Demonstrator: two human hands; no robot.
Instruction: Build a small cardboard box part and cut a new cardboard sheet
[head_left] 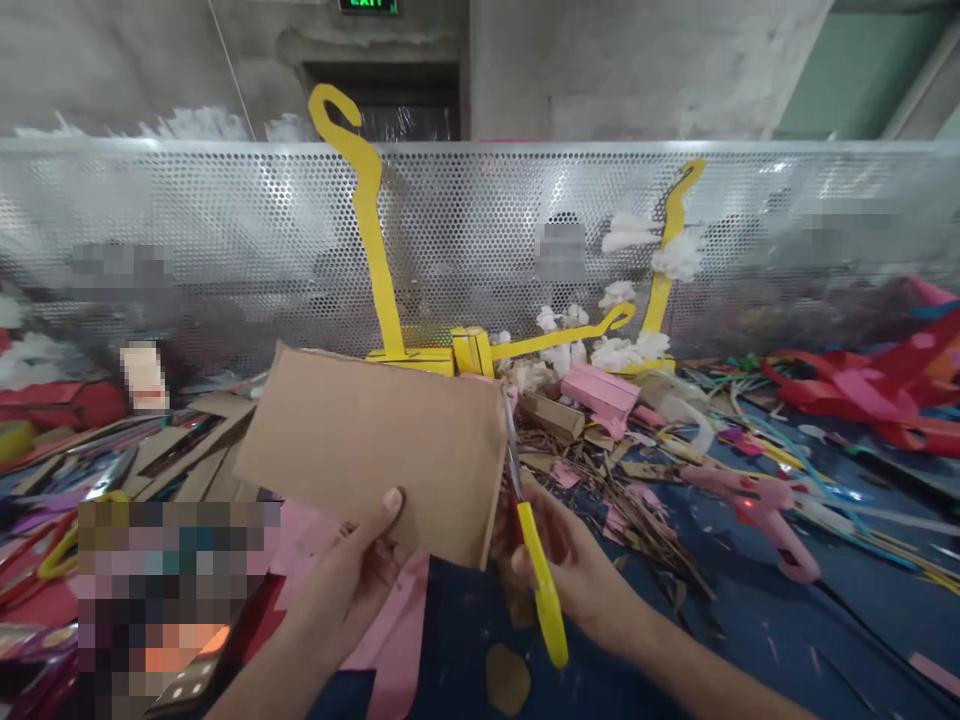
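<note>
My left hand (371,550) grips the lower edge of a brown cardboard sheet (367,440), thumb on its front face. The sheet is held up and tilted above the table. In my right hand (562,545) is a pair of scissors (541,580) with yellow handles, fingers wrapped round them. The blades point up along the sheet's right edge, where a narrow strip runs beside them. Whether the blades are parted I cannot tell. Under the sheet lies pink paper (397,640), partly hidden.
A pink glue gun (757,505) with a small red light lies at right, near cardboard scraps (652,530). Yellow hooked stands (375,260) rise at the back before a perforated metal panel (480,220). Red and pink material (877,380) is piled far right. A cardboard offcut (508,678) lies in front.
</note>
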